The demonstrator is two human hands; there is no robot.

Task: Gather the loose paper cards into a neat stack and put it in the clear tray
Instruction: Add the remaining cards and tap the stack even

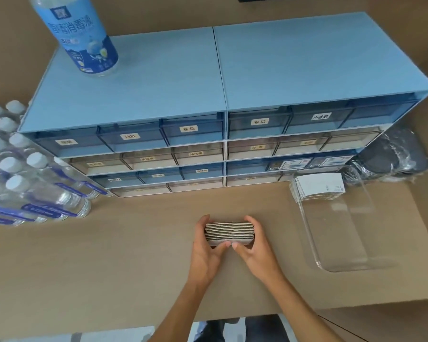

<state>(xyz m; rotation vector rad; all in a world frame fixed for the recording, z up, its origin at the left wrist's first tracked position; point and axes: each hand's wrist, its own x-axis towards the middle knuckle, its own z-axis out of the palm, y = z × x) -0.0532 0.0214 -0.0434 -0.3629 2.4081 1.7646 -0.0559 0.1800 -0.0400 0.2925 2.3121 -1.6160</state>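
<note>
Both hands, the left hand (206, 248) and the right hand (253, 248), squeeze the card stack (229, 233) tight at the middle of the brown worktop (134, 255). The cards look neat now. The clear tray (341, 243) waits at three o'clock, with another pile (319, 186) inside. Blue drawers (208, 99) stand at twelve o'clock, water bottles (22, 174) at nine.

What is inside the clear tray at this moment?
One stack of paper cards lies at the far end of the clear tray; the rest looks bare. Anything beneath that stack is hidden. Both hands hold a second stack outside the tray.
</note>
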